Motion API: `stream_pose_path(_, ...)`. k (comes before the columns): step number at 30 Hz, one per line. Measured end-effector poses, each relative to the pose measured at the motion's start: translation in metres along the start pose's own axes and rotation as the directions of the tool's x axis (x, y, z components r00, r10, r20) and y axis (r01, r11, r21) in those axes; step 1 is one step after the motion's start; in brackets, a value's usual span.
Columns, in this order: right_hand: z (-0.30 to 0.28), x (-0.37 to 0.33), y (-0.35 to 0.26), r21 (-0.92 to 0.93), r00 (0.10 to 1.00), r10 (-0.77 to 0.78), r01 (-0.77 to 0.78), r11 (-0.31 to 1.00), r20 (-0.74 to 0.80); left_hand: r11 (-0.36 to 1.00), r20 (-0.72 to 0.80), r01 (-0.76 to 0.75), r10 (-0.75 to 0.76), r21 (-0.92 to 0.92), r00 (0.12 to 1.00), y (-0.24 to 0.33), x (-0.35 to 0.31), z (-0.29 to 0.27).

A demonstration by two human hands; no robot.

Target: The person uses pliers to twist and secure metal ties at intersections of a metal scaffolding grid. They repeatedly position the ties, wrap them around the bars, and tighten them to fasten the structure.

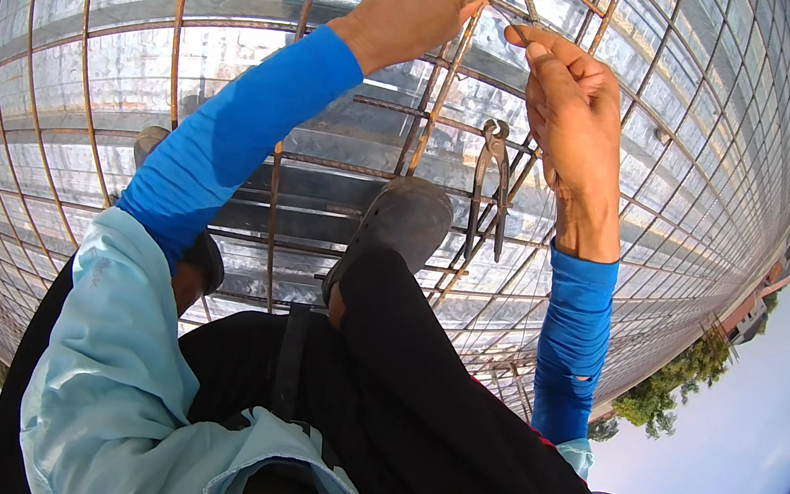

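Observation:
At the top of the view, my left hand [424, 4] is closed by a crossing of rusty steel reinforcing bars [456, 64], its fingertips pinched. My right hand [576, 111] is just right of it, thumb and forefinger pressed together. A thin tie wire [499, 11] appears to run between the fingertips of both hands; its ends are hidden. Below the right hand, a pair of dark end-cutting pincers [492, 185] hangs by its jaws on a short bar, handles pointing toward me and slightly apart. Neither hand touches the pincers.
The bar mesh spreads to every side over shiny corrugated metal decking [350, 135]. My dark shoe [403, 223] rests on the bars just left of the pincers, the other further left. Trees [673, 387] and roofs show beyond the deck edge at the right.

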State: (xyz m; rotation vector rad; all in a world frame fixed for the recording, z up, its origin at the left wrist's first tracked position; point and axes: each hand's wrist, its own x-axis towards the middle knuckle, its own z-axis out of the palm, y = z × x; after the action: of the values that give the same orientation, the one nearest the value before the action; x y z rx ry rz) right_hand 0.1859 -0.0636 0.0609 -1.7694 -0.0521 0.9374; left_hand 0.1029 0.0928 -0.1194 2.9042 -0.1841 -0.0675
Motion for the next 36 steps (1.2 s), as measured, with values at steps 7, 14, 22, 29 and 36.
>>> stream_pose_path(7,0.001,-0.003,0.005,-0.117,0.996,-0.091,0.092,0.989,0.012,0.979,-0.424,-0.197,0.2,0.05,0.883,-0.016,0.002,0.012)
stream_pose_path(14,-0.007,0.006,0.0,-0.004,0.995,-0.064,0.064,0.998,0.072,0.955,-0.371,-0.21,0.121,-0.209,0.921,-0.015,0.002,0.015)
stream_pose_path(22,-0.038,0.041,-0.026,0.165,0.934,0.051,-0.116,0.979,0.354,0.913,0.015,0.027,-0.023,-0.407,1.0,-0.023,0.023,-0.026)
stream_pose_path(29,-0.047,0.054,-0.008,0.439,0.95,0.022,-0.165,0.883,0.312,0.95,0.095,0.076,-0.05,-0.302,0.994,-0.016,0.05,-0.056)
stream_pose_path(36,-0.015,0.06,0.045,-0.609,0.876,-0.482,0.383,0.694,0.001,0.959,0.136,0.086,-0.05,-0.271,0.989,-0.013,0.063,-0.077)
